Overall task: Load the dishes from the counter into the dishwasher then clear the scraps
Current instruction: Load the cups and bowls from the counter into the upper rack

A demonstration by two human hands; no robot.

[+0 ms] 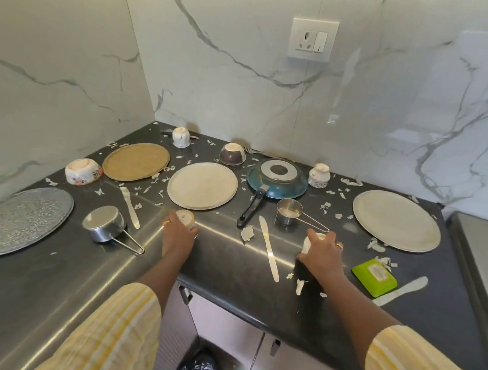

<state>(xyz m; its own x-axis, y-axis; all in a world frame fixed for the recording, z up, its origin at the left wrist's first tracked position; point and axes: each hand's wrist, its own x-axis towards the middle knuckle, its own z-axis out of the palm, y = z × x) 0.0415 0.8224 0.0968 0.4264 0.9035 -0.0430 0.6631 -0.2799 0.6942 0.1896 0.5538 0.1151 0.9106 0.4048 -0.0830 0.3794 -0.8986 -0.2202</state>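
Observation:
My left hand (178, 232) grips a small upside-down white cup (187, 217) near the middle of the dark counter (228, 265). My right hand (322, 251) grips another small white cup (309, 242) to the right of a table knife (268, 248). Overturned dishes lie around: a cream plate (202, 185), a brown plate (136, 161), a grey glittery plate (23, 220), a large plate (395, 219), a blue pan (276, 179), two bowls (82, 172) (232, 154), two more cups (181, 136) (318, 175) and two steel measuring cups (104, 225) (289, 212). White scraps (247, 233) are scattered.
A green sponge (374, 277) and a flat spreader (403, 289) lie at the front right. Another knife (130, 206) lies left of centre, a fork (252, 151) by the back wall. Cabinet doors (231, 324) sit below the counter edge. A wall socket (313, 39) is above.

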